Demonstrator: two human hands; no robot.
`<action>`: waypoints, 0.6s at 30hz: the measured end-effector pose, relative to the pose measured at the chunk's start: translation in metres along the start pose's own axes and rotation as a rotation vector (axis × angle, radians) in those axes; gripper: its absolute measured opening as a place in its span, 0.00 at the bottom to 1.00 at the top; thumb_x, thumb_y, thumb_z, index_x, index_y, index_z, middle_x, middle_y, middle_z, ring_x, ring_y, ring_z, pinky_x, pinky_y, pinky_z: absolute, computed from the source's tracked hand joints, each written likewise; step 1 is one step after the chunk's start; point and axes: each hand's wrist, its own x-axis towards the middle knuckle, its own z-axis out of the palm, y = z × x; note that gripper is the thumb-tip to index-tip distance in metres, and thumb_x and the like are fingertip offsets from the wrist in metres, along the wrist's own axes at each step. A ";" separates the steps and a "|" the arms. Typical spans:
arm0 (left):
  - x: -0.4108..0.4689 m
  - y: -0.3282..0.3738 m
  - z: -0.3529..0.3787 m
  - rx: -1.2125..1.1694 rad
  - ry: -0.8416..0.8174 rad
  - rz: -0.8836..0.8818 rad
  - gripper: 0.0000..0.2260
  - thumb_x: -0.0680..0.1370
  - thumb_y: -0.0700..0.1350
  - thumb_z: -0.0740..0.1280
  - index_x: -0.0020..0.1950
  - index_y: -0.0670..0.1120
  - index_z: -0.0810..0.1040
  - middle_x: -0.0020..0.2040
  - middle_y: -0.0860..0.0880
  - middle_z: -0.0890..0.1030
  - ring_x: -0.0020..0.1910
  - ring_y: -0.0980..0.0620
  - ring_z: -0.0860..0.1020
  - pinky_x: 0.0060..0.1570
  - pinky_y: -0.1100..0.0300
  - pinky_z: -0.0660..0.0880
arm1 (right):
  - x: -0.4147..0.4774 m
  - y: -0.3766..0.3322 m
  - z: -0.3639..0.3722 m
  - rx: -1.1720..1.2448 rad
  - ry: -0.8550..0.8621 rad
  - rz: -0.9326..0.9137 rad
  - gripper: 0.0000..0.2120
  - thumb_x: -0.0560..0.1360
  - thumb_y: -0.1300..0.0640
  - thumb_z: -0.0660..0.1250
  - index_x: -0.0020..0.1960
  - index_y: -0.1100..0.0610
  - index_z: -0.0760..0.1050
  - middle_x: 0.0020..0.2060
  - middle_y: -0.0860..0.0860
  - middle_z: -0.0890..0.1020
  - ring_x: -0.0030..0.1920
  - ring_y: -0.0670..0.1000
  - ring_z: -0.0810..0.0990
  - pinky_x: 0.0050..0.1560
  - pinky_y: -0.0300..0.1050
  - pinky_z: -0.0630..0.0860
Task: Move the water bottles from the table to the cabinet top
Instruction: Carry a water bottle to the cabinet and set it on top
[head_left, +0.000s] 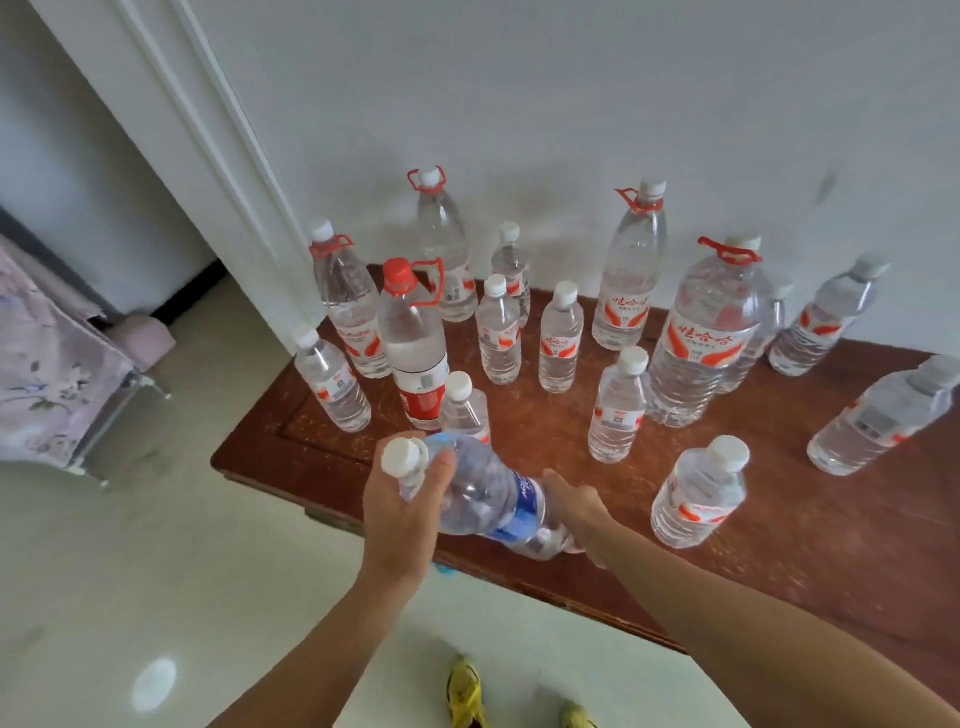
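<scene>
I hold a clear bottle with a blue label (483, 493) tilted over the front left edge of the brown wooden top (779, 525). My left hand (400, 525) grips its neck just below the white cap. My right hand (576, 506) holds its base. Several red-labelled water bottles stand on the wood: a red-capped one (415, 343) right behind my left hand, a big one with a red handle (701, 338), and a small one (696, 493) to the right of my right hand.
A white wall runs behind the bottles, and a white door frame (208, 156) stands at the left. A floral-covered piece of furniture (47, 353) sits on the pale tile floor (156, 571) at far left. My yellow shoes (467, 696) are below.
</scene>
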 end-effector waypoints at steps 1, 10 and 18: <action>-0.005 -0.002 -0.008 -0.051 0.093 -0.048 0.09 0.77 0.46 0.70 0.55 0.45 0.77 0.47 0.50 0.82 0.45 0.59 0.81 0.46 0.64 0.76 | -0.008 0.001 0.000 -0.071 -0.017 -0.059 0.27 0.78 0.36 0.56 0.55 0.61 0.73 0.54 0.54 0.78 0.57 0.57 0.78 0.58 0.50 0.73; -0.110 -0.021 -0.120 -0.546 0.839 -0.381 0.03 0.75 0.46 0.69 0.42 0.48 0.78 0.43 0.48 0.79 0.45 0.46 0.79 0.49 0.45 0.77 | -0.102 -0.010 0.084 -0.893 -0.216 -0.756 0.30 0.75 0.30 0.51 0.66 0.50 0.69 0.61 0.52 0.76 0.59 0.58 0.76 0.59 0.53 0.71; -0.276 -0.045 -0.293 -0.761 1.140 -0.418 0.37 0.60 0.59 0.70 0.64 0.41 0.75 0.54 0.44 0.79 0.49 0.42 0.77 0.28 0.57 0.75 | -0.220 0.045 0.234 -1.408 -0.629 -1.265 0.54 0.58 0.27 0.70 0.75 0.44 0.51 0.70 0.51 0.63 0.63 0.57 0.74 0.63 0.51 0.71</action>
